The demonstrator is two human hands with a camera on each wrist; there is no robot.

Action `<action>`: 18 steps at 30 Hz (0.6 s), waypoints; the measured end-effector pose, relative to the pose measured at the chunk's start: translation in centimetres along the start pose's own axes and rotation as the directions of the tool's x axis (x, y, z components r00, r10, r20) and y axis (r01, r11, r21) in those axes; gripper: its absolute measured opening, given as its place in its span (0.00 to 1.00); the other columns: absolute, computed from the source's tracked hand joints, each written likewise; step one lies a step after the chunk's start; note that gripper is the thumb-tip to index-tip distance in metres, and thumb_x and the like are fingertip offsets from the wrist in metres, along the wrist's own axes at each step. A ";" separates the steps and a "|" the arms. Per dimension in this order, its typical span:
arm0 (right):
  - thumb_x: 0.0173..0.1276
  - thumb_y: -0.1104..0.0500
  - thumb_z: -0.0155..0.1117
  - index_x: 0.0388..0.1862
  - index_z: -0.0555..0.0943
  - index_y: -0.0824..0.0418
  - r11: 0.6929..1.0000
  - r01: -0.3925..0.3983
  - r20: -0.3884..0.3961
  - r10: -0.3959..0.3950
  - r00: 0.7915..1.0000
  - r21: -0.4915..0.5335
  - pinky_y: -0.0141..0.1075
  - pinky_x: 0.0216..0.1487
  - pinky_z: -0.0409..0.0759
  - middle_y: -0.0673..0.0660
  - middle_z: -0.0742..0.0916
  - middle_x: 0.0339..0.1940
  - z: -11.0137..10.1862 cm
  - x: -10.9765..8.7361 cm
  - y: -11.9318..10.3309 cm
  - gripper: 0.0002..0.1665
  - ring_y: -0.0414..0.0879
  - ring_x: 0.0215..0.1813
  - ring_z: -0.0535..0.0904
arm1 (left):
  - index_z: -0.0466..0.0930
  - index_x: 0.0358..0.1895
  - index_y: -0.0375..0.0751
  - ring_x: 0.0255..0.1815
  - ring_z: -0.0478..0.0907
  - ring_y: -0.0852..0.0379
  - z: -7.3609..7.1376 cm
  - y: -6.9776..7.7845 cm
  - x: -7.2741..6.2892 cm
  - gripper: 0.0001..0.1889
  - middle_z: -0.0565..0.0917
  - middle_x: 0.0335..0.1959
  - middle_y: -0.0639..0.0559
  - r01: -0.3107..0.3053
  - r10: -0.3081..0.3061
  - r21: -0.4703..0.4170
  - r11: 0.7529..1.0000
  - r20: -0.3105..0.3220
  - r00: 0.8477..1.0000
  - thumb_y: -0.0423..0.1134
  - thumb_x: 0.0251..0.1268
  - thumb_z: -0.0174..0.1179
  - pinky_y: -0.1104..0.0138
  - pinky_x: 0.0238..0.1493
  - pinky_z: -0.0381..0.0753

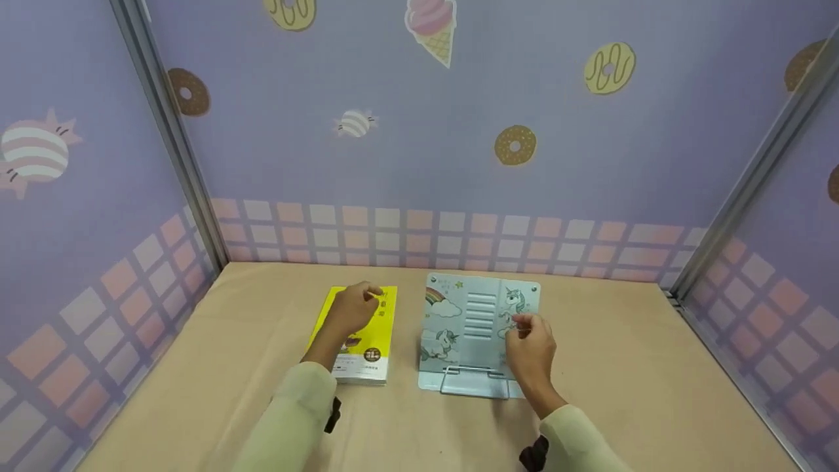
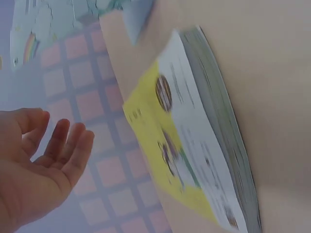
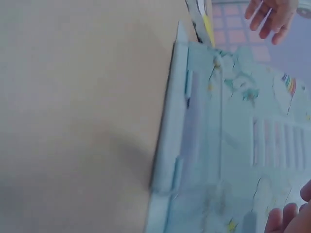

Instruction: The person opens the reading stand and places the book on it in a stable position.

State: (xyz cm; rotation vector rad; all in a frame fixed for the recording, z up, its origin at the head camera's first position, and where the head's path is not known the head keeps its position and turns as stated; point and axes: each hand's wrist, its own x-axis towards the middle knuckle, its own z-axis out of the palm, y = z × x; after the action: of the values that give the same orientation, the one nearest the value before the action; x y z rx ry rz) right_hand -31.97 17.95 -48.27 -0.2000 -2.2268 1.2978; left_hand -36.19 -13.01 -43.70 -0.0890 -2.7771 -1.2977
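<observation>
My left hand hovers over a thick yellow book with a white lower band, fingers loosely bent. In the left wrist view that hand holds nothing and stands apart from the book, whose page edges face the camera. To the right of the book stands a pale blue book stand, printed with unicorns and a rainbow, slotted in the middle. Its wire holder juts out at the front. My right hand, loosely curled and holding nothing, overlaps the stand's right side.
A beige cloth covers the table. Purple panels with sweets and a tile pattern wall off the back and both sides, joined by metal posts at the corners. A narrow strip of cloth separates book and stand.
</observation>
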 end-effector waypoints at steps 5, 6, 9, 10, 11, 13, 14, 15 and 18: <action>0.66 0.66 0.59 0.43 0.84 0.64 0.997 0.070 0.113 -0.072 0.991 0.016 0.37 0.44 0.78 0.58 0.86 0.39 2.1 -0.7 -3.0 0.09 0.49 0.42 0.81 | 0.79 0.62 0.34 0.36 0.79 0.52 -2.5 -2.0 -0.8 0.19 0.83 0.58 0.37 0.082 -0.080 0.083 0.993 -0.032 0.996 0.35 0.74 0.49 0.65 0.37 0.77; 0.67 0.65 0.59 0.43 0.84 0.63 0.997 0.077 0.141 -0.079 0.987 0.024 0.37 0.43 0.79 0.57 0.87 0.39 2.5 -0.9 -3.5 0.09 0.49 0.42 0.82 | 0.78 0.63 0.34 0.41 0.80 0.51 -2.8 -2.4 -0.9 0.19 0.82 0.61 0.36 0.098 -0.095 0.097 0.990 -0.034 0.995 0.35 0.74 0.49 0.63 0.40 0.78; 0.69 0.63 0.60 0.45 0.85 0.62 0.995 0.087 0.216 -0.097 0.972 0.052 0.36 0.43 0.80 0.55 0.88 0.39 3.8 -1.5 -4.9 0.10 0.47 0.41 0.83 | 0.77 0.63 0.31 0.53 0.79 0.42 -3.5 -3.7 -1.3 0.21 0.78 0.66 0.33 0.136 -0.132 0.144 0.980 -0.038 0.990 0.34 0.72 0.48 0.54 0.49 0.79; 0.69 0.62 0.61 0.45 0.85 0.62 0.994 0.092 0.243 -0.105 0.964 0.066 0.35 0.43 0.80 0.54 0.89 0.39 4.2 -1.8 -5.3 0.10 0.46 0.41 0.83 | 0.76 0.64 0.30 0.57 0.78 0.40 -3.7 -4.2 -1.4 0.21 0.77 0.66 0.32 0.153 -0.149 0.161 0.975 -0.039 0.988 0.34 0.72 0.49 0.52 0.54 0.79; 0.70 0.62 0.61 0.46 0.85 0.62 0.992 0.097 0.271 -0.115 0.956 0.081 0.35 0.42 0.80 0.54 0.89 0.38 4.6 -2.1 -5.6 0.10 0.45 0.40 0.83 | 0.76 0.64 0.29 0.61 0.77 0.37 -3.8 -4.7 -1.5 0.22 0.76 0.67 0.31 0.171 -0.167 0.176 0.970 -0.037 0.985 0.34 0.71 0.48 0.50 0.57 0.78; 0.71 0.61 0.61 0.47 0.85 0.61 0.990 0.093 0.342 -0.123 0.932 0.102 0.33 0.41 0.81 0.54 0.89 0.38 5.5 -2.8 -6.3 0.10 0.43 0.39 0.83 | 0.74 0.65 0.27 0.66 0.74 0.34 -3.9 -5.5 -1.7 0.23 0.75 0.68 0.30 0.212 -0.211 0.199 0.957 -0.025 0.977 0.33 0.71 0.48 0.46 0.63 0.76; 0.71 0.60 0.61 0.48 0.85 0.61 0.990 0.088 0.382 -0.124 0.916 0.110 0.33 0.41 0.81 0.54 0.89 0.38 6.0 -3.1 -6.5 0.11 0.43 0.39 0.83 | 0.73 0.66 0.26 0.68 0.73 0.33 -3.9 -5.9 -1.9 0.23 0.75 0.68 0.30 0.240 -0.242 0.207 0.948 -0.019 0.970 0.33 0.71 0.48 0.45 0.66 0.74; 0.72 0.60 0.61 0.49 0.85 0.62 0.990 0.072 0.430 -0.118 0.895 0.122 0.33 0.41 0.82 0.55 0.89 0.39 6.4 -3.5 -6.8 0.11 0.43 0.39 0.83 | 0.72 0.66 0.25 0.67 0.74 0.34 -4.0 -6.3 -2.0 0.24 0.76 0.68 0.30 0.267 -0.271 0.213 0.940 -0.012 0.962 0.33 0.71 0.49 0.45 0.67 0.73; 0.74 0.58 0.60 0.55 0.83 0.63 0.989 -0.032 0.571 -0.057 0.819 0.145 0.35 0.46 0.85 0.57 0.88 0.44 7.6 -4.6 -7.8 0.16 0.46 0.43 0.84 | 0.73 0.64 0.23 0.59 0.77 0.38 -4.0 -7.4 -2.4 0.23 0.80 0.58 0.31 0.351 -0.360 0.194 0.916 0.008 0.933 0.33 0.70 0.50 0.49 0.64 0.75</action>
State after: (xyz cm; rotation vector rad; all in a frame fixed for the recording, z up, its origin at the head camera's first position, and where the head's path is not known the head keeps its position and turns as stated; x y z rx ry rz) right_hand -31.05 6.30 -46.39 0.3118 -2.5887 1.6778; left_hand -34.23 -20.88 -47.00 0.4251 -3.0385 -1.0894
